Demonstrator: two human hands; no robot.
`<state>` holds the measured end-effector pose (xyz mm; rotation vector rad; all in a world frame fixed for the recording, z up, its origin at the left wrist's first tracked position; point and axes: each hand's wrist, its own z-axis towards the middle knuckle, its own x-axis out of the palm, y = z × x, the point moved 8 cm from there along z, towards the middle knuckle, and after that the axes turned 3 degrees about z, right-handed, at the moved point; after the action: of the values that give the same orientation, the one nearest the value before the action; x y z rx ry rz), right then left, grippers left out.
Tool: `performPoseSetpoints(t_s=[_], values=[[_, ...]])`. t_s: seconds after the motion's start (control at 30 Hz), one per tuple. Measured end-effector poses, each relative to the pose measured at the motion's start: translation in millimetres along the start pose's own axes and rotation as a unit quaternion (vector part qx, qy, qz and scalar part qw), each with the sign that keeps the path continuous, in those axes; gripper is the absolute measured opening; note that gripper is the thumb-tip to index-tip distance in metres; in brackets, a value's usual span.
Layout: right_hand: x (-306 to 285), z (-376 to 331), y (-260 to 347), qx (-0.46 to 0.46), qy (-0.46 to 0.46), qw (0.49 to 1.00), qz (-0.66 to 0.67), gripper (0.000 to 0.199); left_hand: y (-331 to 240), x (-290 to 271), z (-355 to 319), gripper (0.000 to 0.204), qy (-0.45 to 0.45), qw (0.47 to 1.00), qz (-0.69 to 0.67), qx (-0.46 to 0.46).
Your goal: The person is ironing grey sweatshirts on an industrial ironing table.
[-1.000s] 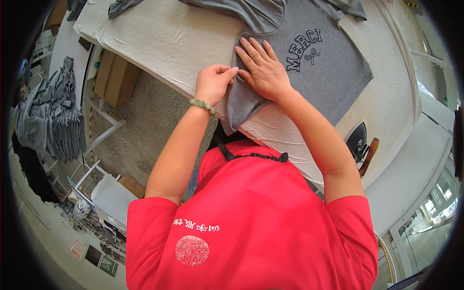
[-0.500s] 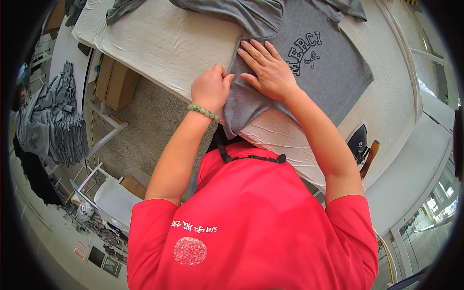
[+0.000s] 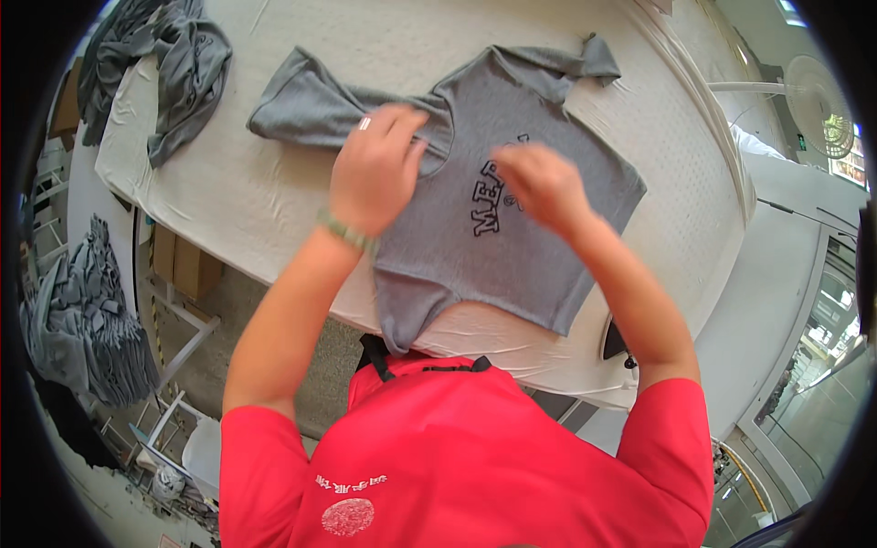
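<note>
A grey sweatshirt with dark outlined lettering lies spread on the white-covered table, its neck end away from me. One sleeve stretches left, and another part of the cloth folds at the far right. My left hand, wearing a beaded bracelet, is over the base of the left sleeve; its thumb stands apart from the bent fingers. Over the lettering is my right hand, its fingers curled and smeared by motion. Nothing shows in either hand, and whether they touch the cloth is unclear.
An iron rests at the table's right edge, partly behind my right forearm. Grey garments are heaped on the table's far left corner. More hang in a thick bunch at the left. Cardboard boxes stand below the table, and a fan is far right.
Both hands have lifted from the sweatshirt's near left edge and moved farther away, the left over the sleeve. The view has shifted, showing the whole garment and the heap at far left.
</note>
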<state>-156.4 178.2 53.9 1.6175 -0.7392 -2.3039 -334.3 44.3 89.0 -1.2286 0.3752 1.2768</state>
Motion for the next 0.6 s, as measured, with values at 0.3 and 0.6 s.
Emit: performPoseSetpoints(t_s=[0.3,0.6], values=[[9.8,190.9,-102.0,-0.047,0.195,0.973,-0.117,0.016,50.7,87.9,83.7,0.030,0.254,0.945,0.102,-0.180],[32.6,209.2,-135.5,0.122,0.368,0.921,-0.040,0.022,73.6,91.1,76.1,0.025,0.236,0.945,0.002,-0.226]])
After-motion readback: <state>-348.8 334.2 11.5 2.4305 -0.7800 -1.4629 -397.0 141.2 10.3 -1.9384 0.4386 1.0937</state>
